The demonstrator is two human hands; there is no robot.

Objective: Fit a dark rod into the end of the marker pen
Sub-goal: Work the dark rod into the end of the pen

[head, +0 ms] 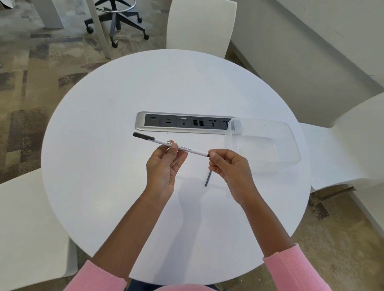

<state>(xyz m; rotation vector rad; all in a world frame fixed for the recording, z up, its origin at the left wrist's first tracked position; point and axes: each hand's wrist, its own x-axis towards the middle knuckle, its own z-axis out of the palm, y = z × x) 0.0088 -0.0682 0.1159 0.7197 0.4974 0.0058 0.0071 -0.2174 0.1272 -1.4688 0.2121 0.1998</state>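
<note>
**Marker pen** (193, 150): slim round barrel, smooth white plastic with black printed lettering. Black cap (143, 136) at the left end. Held in the air over the desk (119, 197), sloping slightly down to the right.

**Left hand** (163, 168): palm up, fingers (173, 148) and thumb pinching the barrel near its middle.

**Right hand** (229, 166): fingers (214, 156) drawn together, pinching the pen's right end, where a short dark stub shows. Rod tip or end plug, cannot tell.

**Dark rod** (208, 178): thin, straight, matt grey-black. Lying on the desk just under the right hand, top end hidden behind it, in neither hand.

**Step, as judged:** working at the barrel's end, with fitting not yet finished. Next move likely calls for a steady left-hand hold, a rod lined up true with the barrel's axis, and a straight push. Narrow bore and slender rod, so little tolerance for tilt.

**Also present:** clear, glossy, rigid plastic tub (295, 140); brushed-metal socket strip (187, 122) set in the smooth white round desk.
</note>
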